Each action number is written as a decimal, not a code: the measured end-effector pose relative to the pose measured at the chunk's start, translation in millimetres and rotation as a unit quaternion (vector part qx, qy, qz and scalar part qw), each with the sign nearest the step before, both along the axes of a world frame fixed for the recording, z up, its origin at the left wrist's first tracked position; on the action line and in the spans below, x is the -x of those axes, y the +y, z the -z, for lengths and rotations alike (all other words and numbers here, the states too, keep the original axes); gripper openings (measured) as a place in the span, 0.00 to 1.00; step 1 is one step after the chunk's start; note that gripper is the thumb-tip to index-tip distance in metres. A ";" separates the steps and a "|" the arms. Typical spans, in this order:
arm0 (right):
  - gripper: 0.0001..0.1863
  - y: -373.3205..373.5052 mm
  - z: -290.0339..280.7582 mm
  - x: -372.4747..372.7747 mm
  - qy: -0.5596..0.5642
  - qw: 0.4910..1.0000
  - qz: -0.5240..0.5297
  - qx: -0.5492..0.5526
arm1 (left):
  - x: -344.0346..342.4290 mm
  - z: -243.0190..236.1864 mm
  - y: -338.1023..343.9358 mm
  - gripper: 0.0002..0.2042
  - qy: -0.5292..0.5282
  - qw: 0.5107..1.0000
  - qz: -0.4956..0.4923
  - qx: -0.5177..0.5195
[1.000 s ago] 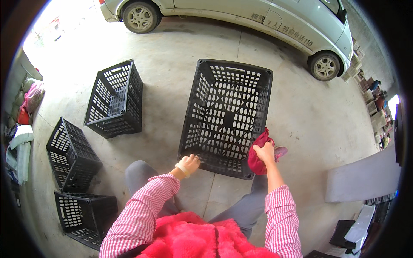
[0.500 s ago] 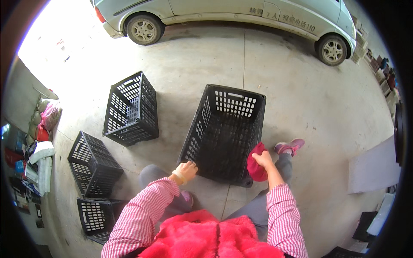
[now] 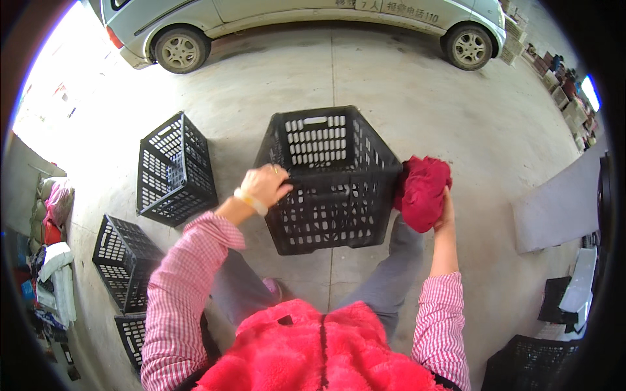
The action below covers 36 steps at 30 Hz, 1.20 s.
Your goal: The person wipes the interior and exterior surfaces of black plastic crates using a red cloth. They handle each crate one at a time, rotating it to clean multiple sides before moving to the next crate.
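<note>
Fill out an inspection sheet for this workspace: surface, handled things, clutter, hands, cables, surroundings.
Surface: concrete floor, stained in places.
Handled things: black slotted plastic crate; crumpled dark-red cloth at its right corner.
Clutter: three more slotted crates at left, a further crate at lower right; pink bag far left.
Hands: left hand on the crate's near rim; right hand holding the cloth.
Cables: nothing seen.
Surroundings: pale van beyond the crate, its top cropped.

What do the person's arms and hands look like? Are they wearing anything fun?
The sleeves are red and white in a fine pattern, ending on the forearms. Both the left hand and right hand are gloveless. A pale, yellowish bangle circles the left wrist.
</note>
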State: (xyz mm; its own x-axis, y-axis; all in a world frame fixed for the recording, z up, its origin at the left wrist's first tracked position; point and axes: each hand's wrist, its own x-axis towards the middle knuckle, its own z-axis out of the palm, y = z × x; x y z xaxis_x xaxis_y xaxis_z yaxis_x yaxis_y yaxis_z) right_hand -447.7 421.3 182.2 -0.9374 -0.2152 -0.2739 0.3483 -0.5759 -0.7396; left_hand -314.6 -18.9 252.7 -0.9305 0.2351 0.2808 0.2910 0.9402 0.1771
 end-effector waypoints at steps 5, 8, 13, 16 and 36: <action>0.24 2.2 -88.9 4.9 0.105 0.993 0.042 -0.032 | 39.2 -71.8 9.5 0.16 -0.052 0.996 -0.035 -0.056; 0.20 -23.7 -117.5 27.7 0.155 0.984 0.034 -0.084 | 33.3 -82.8 8.6 0.17 -0.114 0.991 -0.059 -0.023; 0.18 -119.8 -137.4 73.2 0.200 0.941 -0.035 -0.269 | 27.6 -69.0 15.4 0.20 -0.095 0.984 -0.113 -0.096; 0.26 -191.4 -133.0 80.5 0.378 0.769 -0.039 -0.515 | 26.0 -62.8 20.6 0.21 -0.074 0.982 -0.113 -0.134; 0.24 -114.4 -147.7 -68.8 0.237 0.791 -0.097 -0.555 | 21.8 -62.1 35.7 0.19 -0.079 0.958 -0.143 -0.235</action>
State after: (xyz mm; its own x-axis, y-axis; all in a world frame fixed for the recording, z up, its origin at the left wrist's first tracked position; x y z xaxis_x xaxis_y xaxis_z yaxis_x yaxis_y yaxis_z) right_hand -378.9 307.0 329.9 -0.9701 -0.2416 -0.0231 -0.1176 0.5511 -0.8261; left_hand -336.4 16.8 314.7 -0.9775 -0.1538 0.1441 -0.0316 0.7828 0.6215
